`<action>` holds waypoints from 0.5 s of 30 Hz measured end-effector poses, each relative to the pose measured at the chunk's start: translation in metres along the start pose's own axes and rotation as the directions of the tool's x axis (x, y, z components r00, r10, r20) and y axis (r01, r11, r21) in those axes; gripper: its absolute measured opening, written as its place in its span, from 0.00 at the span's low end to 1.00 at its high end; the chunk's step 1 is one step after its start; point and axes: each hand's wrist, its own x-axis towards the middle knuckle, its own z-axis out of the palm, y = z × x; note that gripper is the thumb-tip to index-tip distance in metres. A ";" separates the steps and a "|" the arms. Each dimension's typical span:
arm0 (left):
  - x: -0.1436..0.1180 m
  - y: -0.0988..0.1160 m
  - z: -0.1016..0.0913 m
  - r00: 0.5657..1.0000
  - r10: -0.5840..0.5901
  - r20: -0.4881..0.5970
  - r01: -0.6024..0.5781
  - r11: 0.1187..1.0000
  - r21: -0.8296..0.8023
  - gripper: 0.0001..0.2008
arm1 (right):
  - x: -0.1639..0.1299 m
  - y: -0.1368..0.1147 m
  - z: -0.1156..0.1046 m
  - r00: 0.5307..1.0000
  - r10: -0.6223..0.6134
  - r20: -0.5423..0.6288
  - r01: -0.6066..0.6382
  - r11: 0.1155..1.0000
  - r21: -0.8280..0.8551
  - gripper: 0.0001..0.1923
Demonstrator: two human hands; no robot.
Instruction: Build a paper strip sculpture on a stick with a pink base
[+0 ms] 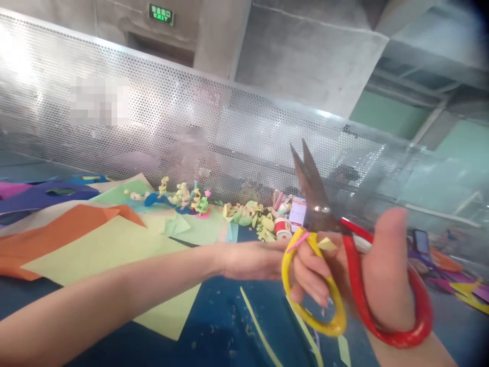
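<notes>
My right hand [389, 275] grips a pair of scissors with one red and one yellow handle [338, 326]. Its thumb passes through the red loop, and the blades point up, slightly apart. From the left, my left hand [252, 260] reaches behind the yellow loop, so its fingertips are hidden. Curled fingers show through that loop; whose they are is unclear. A small yellow paper scrap [327, 244] and a thin pink strip [297, 243] are close to the hands. I cannot tell what holds them.
Pale yellow paper [114, 255] and orange paper [57, 234] lie on the blue table [217, 316]. Small paper figures [193, 199], cut pieces [248, 214], a red-and-white tape roll [282, 228] and a phone [297, 213] stand before a perforated metal screen [153, 117].
</notes>
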 end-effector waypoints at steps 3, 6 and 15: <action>-0.005 -0.024 0.018 0.993 -0.078 0.092 0.045 0.947 0.317 0.30 | -0.003 -0.005 -0.017 0.998 0.052 -0.037 -0.055 0.994 -0.095 0.41; -0.017 -0.051 0.038 0.995 0.061 0.078 -0.097 0.771 0.630 0.35 | -0.007 -0.005 -0.046 0.968 0.182 -0.170 -0.236 0.889 -0.392 0.33; -0.040 -0.063 0.048 0.965 0.258 -0.035 -0.117 0.549 0.827 0.12 | 0.001 0.063 -0.145 0.772 0.566 -0.287 -0.538 0.343 -0.770 0.22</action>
